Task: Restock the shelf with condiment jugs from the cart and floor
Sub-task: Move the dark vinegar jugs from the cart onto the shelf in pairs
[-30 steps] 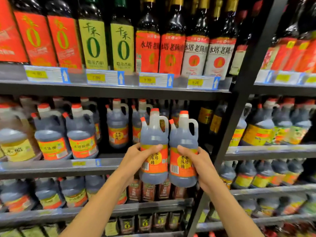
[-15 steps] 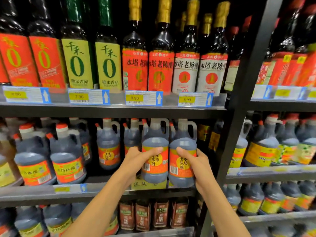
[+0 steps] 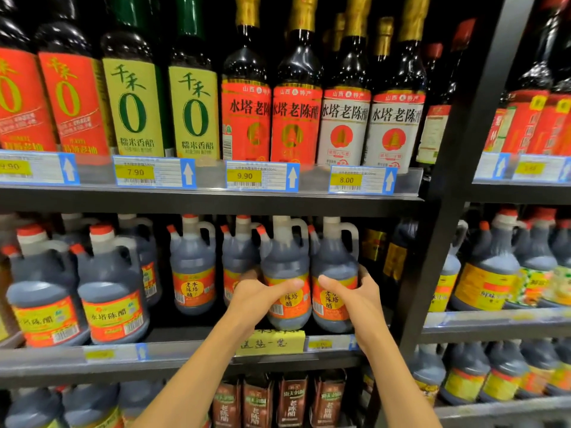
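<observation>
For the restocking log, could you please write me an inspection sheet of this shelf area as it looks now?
Surface: dark metal middle shelf, its front rail carrying a yellow handwritten paper note.
Job's things: two grey plastic jugs of dark liquid with orange labels, left held jug and right held jug, side by side above the shelf's front edge.
Clutter: similar jugs standing further back.
Hands: left hand grips the left jug; right hand grips the right jug.
Cables: nothing seen.
Surroundings: tall dark glass bottles above with price tags; brown pouches below.
</observation>
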